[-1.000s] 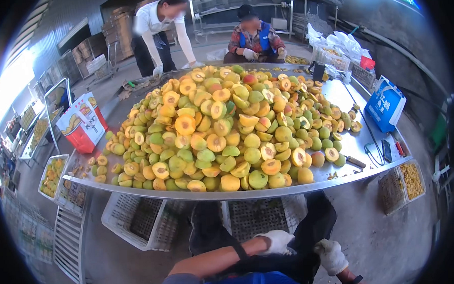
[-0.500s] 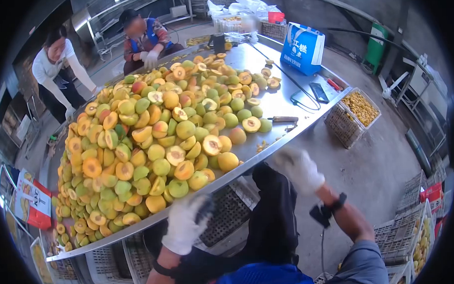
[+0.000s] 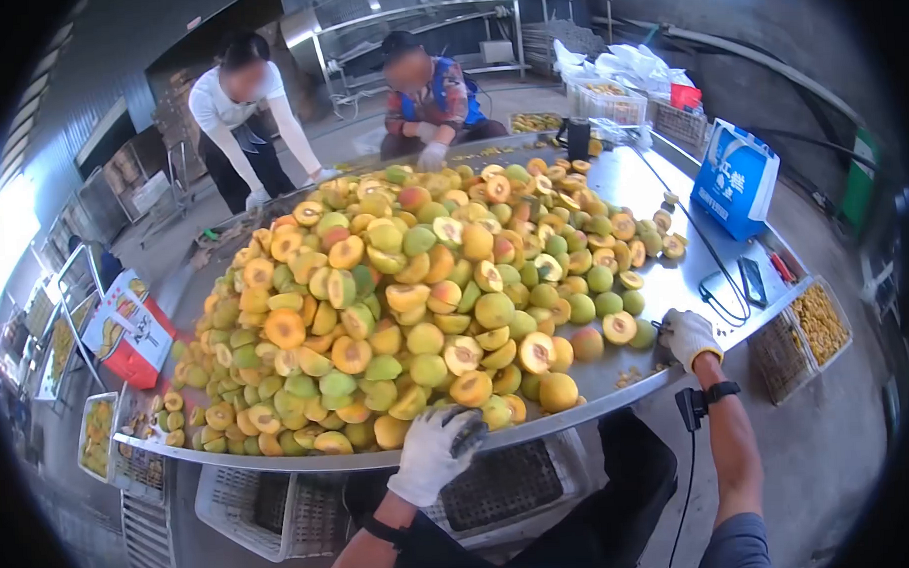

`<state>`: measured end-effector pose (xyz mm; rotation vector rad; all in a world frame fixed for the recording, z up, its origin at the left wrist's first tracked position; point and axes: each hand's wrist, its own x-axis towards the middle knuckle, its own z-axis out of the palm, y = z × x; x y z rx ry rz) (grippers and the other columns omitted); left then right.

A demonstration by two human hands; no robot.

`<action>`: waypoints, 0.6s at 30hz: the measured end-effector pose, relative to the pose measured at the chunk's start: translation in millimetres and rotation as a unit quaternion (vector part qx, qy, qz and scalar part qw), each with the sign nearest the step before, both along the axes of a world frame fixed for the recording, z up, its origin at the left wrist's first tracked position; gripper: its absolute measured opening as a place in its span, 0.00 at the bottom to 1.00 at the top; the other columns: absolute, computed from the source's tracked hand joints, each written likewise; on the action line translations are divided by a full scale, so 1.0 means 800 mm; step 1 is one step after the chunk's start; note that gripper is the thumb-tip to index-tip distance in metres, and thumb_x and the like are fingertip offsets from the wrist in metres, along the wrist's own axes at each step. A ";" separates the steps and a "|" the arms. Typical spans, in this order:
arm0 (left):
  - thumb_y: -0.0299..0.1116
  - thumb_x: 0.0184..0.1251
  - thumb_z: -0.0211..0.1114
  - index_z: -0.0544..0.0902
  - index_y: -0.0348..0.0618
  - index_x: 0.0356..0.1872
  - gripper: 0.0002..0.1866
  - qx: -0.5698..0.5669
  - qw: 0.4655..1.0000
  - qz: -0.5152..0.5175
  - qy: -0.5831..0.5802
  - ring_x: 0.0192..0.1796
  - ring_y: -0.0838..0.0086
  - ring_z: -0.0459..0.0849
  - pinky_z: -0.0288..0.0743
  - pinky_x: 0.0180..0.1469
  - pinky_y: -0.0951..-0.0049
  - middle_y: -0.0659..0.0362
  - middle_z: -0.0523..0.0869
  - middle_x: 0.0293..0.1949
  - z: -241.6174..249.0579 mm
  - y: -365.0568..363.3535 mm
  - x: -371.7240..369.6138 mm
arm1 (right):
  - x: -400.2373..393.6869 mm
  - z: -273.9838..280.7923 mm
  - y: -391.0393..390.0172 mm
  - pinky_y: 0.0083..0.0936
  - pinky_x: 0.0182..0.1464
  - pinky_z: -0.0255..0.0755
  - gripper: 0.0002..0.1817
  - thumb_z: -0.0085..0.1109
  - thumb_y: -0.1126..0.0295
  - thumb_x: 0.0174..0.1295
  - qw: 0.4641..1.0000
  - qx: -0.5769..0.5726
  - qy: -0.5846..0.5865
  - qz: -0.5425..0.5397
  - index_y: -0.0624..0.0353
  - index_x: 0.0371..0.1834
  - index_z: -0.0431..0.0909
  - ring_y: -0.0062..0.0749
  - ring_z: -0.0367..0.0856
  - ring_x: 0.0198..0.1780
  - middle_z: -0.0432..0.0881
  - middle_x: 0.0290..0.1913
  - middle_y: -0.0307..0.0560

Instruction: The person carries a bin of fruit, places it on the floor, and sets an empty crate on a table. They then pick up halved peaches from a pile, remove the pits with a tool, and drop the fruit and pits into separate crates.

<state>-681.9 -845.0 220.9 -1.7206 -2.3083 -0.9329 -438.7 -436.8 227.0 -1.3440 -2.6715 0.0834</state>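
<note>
My left hand point(image 3: 432, 455), in a white glove with a dark grey patch on the palm side, is at the table's front edge beside the near fruit. Its fingers are partly spread, with no fruit visible in them. On the right, my gloved right hand point(image 3: 690, 338) rests on the metal table with its fingers curled over the knife; the glove hides most of it, and a dark end point(image 3: 661, 327) shows. Left of this hand lie a halved fruit point(image 3: 619, 327) and a green fruit point(image 3: 644, 333). A large heap of yellow-green, peach-like fruit point(image 3: 385, 306), many halved, covers much of the table.
Across the metal table point(image 3: 663, 227), two people work by the heap. A blue bag point(image 3: 735, 179), a phone point(image 3: 752, 282) and a black cable point(image 3: 712, 265) are at the right. A crate of fruit pieces point(image 3: 818, 321) stands off the right corner; crates point(image 3: 282, 510) sit underneath.
The view has swung left, shifting the table rightward in frame. My right hand has moved from off the table's edge onto the knife. My left hand has come up to the heap's near edge.
</note>
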 end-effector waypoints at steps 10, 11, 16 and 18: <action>0.37 0.52 0.73 0.82 0.50 0.51 0.22 -0.013 1.000 0.000 0.006 0.51 0.54 0.80 0.75 0.54 0.56 0.53 0.83 0.49 -0.002 0.002 -0.001 | -0.040 0.029 -0.061 0.49 0.49 0.75 0.17 0.60 0.66 0.62 0.962 -0.071 0.265 -0.015 0.61 0.52 0.72 0.62 0.82 0.47 0.84 0.44 0.62; 0.35 0.49 0.73 0.81 0.50 0.52 0.24 -0.012 1.000 0.000 0.000 0.51 0.54 0.80 0.75 0.54 0.56 0.52 0.82 0.49 -0.002 0.002 -0.001 | -0.055 0.033 -0.070 0.48 0.50 0.74 0.20 0.62 0.61 0.62 0.964 -0.091 0.250 -0.024 0.62 0.51 0.74 0.61 0.82 0.48 0.84 0.44 0.63; 0.36 0.50 0.73 0.81 0.51 0.53 0.25 -0.013 1.000 0.001 0.000 0.51 0.54 0.80 0.74 0.55 0.55 0.53 0.82 0.50 -0.003 0.001 -0.002 | -0.086 0.005 -0.074 0.47 0.50 0.74 0.21 0.64 0.56 0.59 0.994 -0.034 0.102 -0.028 0.62 0.45 0.78 0.59 0.81 0.48 0.84 0.43 0.62; 0.40 0.56 0.71 0.81 0.52 0.54 0.22 -0.036 0.999 0.005 0.006 0.52 0.55 0.80 0.74 0.56 0.56 0.54 0.82 0.51 -0.002 -0.001 -0.002 | -0.083 0.008 -0.080 0.48 0.51 0.73 0.22 0.65 0.57 0.60 0.995 -0.036 0.087 -0.010 0.63 0.49 0.76 0.61 0.81 0.50 0.83 0.46 0.64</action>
